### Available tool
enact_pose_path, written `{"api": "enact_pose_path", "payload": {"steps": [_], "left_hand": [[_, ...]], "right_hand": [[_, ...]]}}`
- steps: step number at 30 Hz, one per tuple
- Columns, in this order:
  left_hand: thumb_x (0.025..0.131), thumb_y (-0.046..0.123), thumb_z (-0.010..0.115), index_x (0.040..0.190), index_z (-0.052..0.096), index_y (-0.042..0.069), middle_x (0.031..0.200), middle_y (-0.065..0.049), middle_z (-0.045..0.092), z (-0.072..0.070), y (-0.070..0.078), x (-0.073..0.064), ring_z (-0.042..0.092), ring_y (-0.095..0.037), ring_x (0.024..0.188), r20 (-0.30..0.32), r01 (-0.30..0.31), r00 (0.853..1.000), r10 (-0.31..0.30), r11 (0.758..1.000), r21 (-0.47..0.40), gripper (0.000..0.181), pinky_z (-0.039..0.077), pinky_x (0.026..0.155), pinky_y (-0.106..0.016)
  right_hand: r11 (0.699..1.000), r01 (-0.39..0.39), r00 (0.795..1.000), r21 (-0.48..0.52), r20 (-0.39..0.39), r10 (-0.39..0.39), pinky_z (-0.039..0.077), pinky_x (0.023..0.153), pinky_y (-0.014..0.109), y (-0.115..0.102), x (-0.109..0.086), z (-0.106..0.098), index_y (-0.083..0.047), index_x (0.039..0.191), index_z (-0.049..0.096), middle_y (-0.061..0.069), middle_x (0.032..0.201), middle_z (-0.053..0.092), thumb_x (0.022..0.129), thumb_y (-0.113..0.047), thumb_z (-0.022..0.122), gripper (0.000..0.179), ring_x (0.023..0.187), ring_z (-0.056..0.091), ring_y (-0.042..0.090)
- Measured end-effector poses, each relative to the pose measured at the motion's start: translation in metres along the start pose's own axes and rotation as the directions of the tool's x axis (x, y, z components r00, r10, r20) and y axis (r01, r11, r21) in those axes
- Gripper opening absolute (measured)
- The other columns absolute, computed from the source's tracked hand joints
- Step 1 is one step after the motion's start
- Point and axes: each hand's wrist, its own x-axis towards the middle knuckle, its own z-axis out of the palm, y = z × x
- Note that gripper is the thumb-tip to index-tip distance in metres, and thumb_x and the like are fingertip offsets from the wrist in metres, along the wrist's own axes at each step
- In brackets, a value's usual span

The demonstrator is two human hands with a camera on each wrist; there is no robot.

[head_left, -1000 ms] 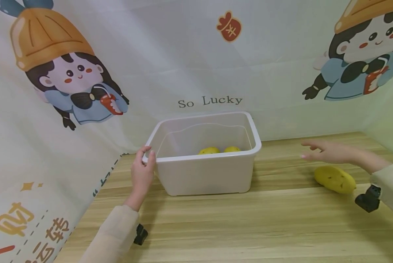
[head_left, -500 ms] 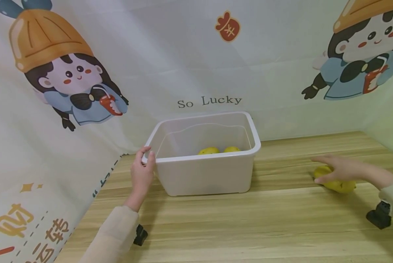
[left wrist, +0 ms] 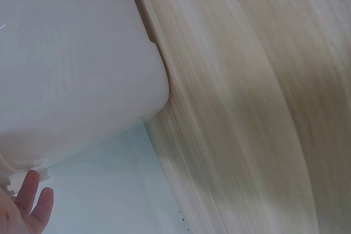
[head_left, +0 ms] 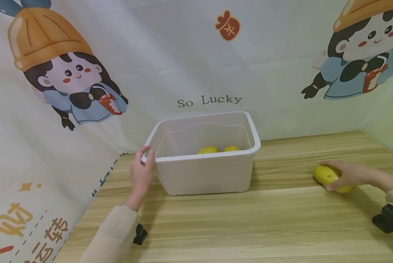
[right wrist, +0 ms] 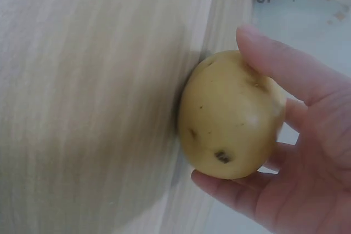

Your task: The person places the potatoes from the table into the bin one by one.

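Note:
My left hand (head_left: 142, 174) grips the left front corner of a white plastic bin (head_left: 203, 177), thumb outside the rim. In the left wrist view, the bin's wall (left wrist: 71, 53) fills the upper left, and a few fingertips show at the lower left edge. On the table to the right lies a yellow potato (head_left: 325, 176) with dark eyes. My right hand (head_left: 355, 174) holds it from above, thumb on the near side and fingers on the far side. Close up in the right wrist view, the potato (right wrist: 230, 116) sits between thumb and fingers, low against the wood.
Two yellow rounded tops, one at the left (head_left: 209, 150) and one at the right (head_left: 231, 149), show inside the bin above its front rim. A printed cloth (head_left: 170, 54) hangs behind and beside the wooden table (head_left: 216, 226). Black wrist cameras sit under both sleeves.
My right hand has come down and to the right onto the potato and closed its fingers around it. My left hand and the bin have stayed in place.

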Motion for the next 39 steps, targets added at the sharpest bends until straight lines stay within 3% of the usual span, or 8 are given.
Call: {"api": "enact_pose_path", "payload": {"steps": [4, 9, 15, 22, 30, 39], "left_hand": [[0.091, 0.029, 0.048, 0.12, 0.054, 0.005, 0.107, -0.019, 0.059, -0.001, 0.001, -0.001, 0.043, -0.005, 0.055, 0.003, 0.005, 1.0, -0.005, 1.0, 0.003, 0.038, 0.038, 0.05, -0.02], [0.091, 0.03, 0.047, 0.121, 0.053, 0.006, 0.122, -0.016, 0.055, -0.001, 0.002, -0.001, 0.044, -0.01, 0.057, 0.008, 0.005, 1.0, -0.005, 1.0, 0.006, 0.038, 0.038, 0.05, -0.021], [0.091, 0.029, 0.048, 0.12, 0.054, 0.006, 0.121, -0.017, 0.056, 0.0, 0.001, 0.0, 0.044, -0.008, 0.055, 0.008, -0.002, 1.0, 0.002, 1.0, 0.004, 0.038, 0.039, 0.049, -0.02], [0.091, 0.028, 0.048, 0.12, 0.054, 0.005, 0.122, -0.019, 0.055, 0.0, 0.001, 0.0, 0.043, -0.007, 0.054, -0.001, -0.008, 1.0, 0.008, 1.0, -0.004, 0.038, 0.038, 0.049, -0.02], [0.091, 0.028, 0.048, 0.12, 0.054, 0.005, 0.118, -0.019, 0.057, 0.0, 0.0, 0.0, 0.042, -0.001, 0.054, 0.0, 0.005, 1.0, -0.005, 1.0, -0.005, 0.037, 0.038, 0.05, -0.018], [0.091, 0.028, 0.048, 0.12, 0.054, 0.004, 0.112, -0.019, 0.058, 0.001, 0.0, 0.0, 0.042, -0.002, 0.056, -0.001, 0.003, 1.0, -0.003, 1.0, 0.002, 0.037, 0.039, 0.05, -0.019]], "right_hand": [[0.999, 0.006, 1.0, 0.032, -0.011, -0.006, 0.042, 0.074, 0.048, 0.003, 0.0, 0.002, 0.015, 0.129, 0.03, 0.043, 0.123, 0.035, 0.075, -0.024, 0.073, 0.079, 0.102, 0.046, 0.046], [0.999, 0.02, 0.999, 0.027, -0.03, -0.019, 0.042, 0.074, 0.049, 0.004, -0.001, 0.003, 0.014, 0.128, 0.031, 0.042, 0.122, 0.036, 0.075, -0.023, 0.073, 0.077, 0.101, 0.047, 0.046], [1.0, 0.023, 0.999, 0.012, -0.037, -0.022, 0.042, 0.074, 0.049, 0.001, -0.002, 0.003, 0.013, 0.128, 0.031, 0.041, 0.122, 0.037, 0.075, -0.023, 0.073, 0.076, 0.101, 0.048, 0.045], [0.999, 0.032, 0.999, 0.02, -0.027, -0.031, 0.042, 0.071, 0.043, 0.0, 0.0, 0.0, 0.014, 0.128, 0.033, 0.038, 0.119, 0.042, 0.074, -0.021, 0.073, 0.076, 0.096, 0.05, 0.035], [0.999, 0.035, 0.999, 0.025, -0.013, -0.034, 0.043, 0.074, 0.047, -0.002, 0.001, -0.005, 0.015, 0.128, 0.033, 0.039, 0.121, 0.041, 0.074, -0.023, 0.072, 0.078, 0.102, 0.047, 0.044], [0.999, 0.012, 1.0, 0.041, 0.021, -0.013, 0.041, 0.068, 0.035, -0.008, 0.007, -0.016, 0.014, 0.13, 0.03, 0.03, 0.115, 0.047, 0.075, -0.022, 0.071, 0.078, 0.089, 0.048, 0.025]]}}
